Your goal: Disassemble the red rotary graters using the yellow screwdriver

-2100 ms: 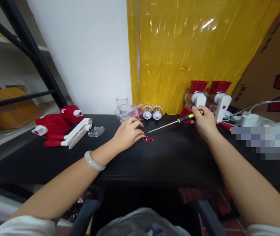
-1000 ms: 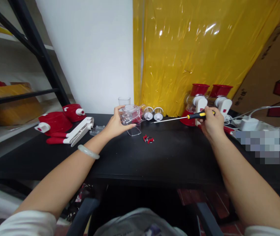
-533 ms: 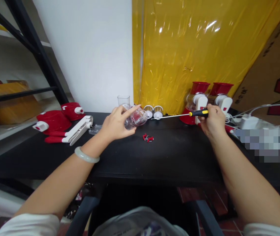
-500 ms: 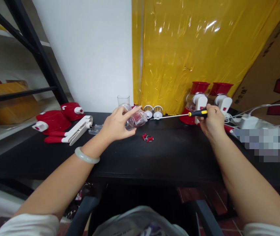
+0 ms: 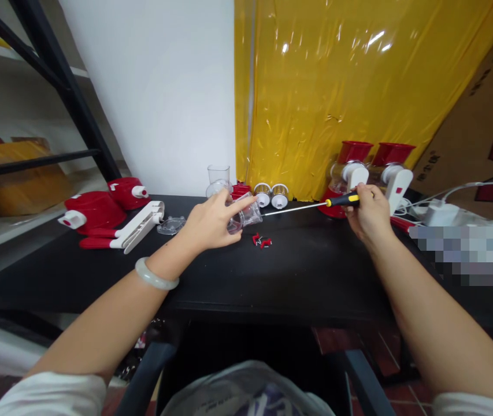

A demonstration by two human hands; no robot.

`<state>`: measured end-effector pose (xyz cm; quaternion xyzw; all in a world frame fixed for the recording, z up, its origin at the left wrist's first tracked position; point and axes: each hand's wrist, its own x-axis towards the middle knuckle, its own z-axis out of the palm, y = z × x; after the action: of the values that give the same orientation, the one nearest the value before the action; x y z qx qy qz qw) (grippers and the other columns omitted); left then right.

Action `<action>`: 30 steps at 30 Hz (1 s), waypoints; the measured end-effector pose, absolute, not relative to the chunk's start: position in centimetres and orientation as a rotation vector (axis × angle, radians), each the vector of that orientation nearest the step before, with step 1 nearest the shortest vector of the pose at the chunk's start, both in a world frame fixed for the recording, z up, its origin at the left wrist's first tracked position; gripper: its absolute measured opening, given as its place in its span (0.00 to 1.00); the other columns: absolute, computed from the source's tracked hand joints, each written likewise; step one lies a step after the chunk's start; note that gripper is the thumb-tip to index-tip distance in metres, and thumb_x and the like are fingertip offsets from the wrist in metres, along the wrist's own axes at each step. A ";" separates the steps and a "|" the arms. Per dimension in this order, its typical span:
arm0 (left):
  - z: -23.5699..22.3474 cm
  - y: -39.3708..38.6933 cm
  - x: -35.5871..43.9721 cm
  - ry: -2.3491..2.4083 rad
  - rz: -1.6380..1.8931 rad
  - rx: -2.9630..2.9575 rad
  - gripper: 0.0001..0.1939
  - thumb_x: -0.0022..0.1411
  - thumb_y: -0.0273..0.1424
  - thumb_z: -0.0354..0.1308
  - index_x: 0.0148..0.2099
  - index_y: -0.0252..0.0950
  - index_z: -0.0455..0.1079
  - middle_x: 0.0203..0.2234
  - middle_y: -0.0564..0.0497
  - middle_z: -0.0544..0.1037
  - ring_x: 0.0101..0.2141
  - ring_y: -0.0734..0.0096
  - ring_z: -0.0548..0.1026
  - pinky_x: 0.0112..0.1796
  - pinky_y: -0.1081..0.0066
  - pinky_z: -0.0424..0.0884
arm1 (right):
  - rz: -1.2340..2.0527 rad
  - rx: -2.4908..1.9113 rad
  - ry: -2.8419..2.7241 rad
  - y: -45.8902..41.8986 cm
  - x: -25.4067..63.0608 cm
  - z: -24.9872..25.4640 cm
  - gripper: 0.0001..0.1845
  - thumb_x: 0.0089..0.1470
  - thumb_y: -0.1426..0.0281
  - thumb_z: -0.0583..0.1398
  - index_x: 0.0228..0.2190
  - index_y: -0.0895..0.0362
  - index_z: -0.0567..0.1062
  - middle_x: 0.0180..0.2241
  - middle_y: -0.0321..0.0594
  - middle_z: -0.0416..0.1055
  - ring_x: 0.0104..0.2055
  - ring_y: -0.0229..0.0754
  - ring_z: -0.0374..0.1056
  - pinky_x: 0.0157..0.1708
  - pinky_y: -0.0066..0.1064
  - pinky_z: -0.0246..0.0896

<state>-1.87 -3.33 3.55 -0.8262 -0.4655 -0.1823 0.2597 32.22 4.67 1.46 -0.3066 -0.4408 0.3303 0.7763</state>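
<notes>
My left hand (image 5: 211, 222) is closed round a clear plastic grater housing (image 5: 252, 211), held on its side with its open end to the right. Part of the housing is hidden behind my fingers. A screwdriver (image 5: 335, 201) with a black and yellow handle is gripped in my right hand (image 5: 370, 211). Its long shaft points left, the tip at the housing's open end; whether the tip touches it I cannot tell. Small red clips (image 5: 265, 242) with screws lie on the black table below the shaft. Behind my left hand stands another clear hopper (image 5: 219, 175).
Two grater drums (image 5: 279, 196) stand near the yellow-wrapped panel. Red bases (image 5: 94, 211), a white arm with a red grip (image 5: 140, 226) and a clear plastic piece (image 5: 171, 225) lie to the left. Assembled graters (image 5: 356, 152), white cables and a white plug (image 5: 439, 212) are at the right.
The screwdriver and my right hand have shifted slightly left and down, bringing the tip to the housing's open end. The housing in my left hand has turned slightly, its open end now lower.
</notes>
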 end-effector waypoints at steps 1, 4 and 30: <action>3.6 -3.4 -1.8 -1.261 -0.491 -2.242 0.39 0.54 0.39 0.61 0.66 0.51 0.54 0.42 0.44 0.65 0.39 0.59 0.68 0.27 0.70 0.65 | 0.720 -0.661 -0.956 4.6 32.1 1.4 0.18 0.45 0.59 0.68 0.22 0.55 0.67 0.21 0.29 0.62 0.19 0.29 0.58 0.12 0.18 0.55; 3.6 -3.5 -1.7 -1.258 -0.479 -2.243 0.39 0.55 0.39 0.61 0.67 0.52 0.53 0.42 0.44 0.65 0.38 0.59 0.68 0.27 0.70 0.64 | 0.737 -0.665 -0.964 4.5 31.9 1.4 0.18 0.44 0.59 0.68 0.21 0.55 0.67 0.21 0.30 0.62 0.20 0.30 0.58 0.11 0.19 0.55; 3.3 -3.4 -1.7 -1.209 -0.446 -2.289 0.38 0.55 0.37 0.60 0.66 0.56 0.53 0.41 0.44 0.66 0.39 0.60 0.69 0.26 0.72 0.63 | 0.746 -0.786 -1.160 4.8 33.0 1.2 0.16 0.50 0.55 0.61 0.23 0.54 0.72 0.18 0.32 0.62 0.16 0.33 0.58 0.10 0.24 0.52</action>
<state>-1.67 -3.43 3.33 -0.8428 -0.4449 -0.1643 0.2545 32.96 4.80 1.20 -0.3532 -0.5208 0.3352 0.7012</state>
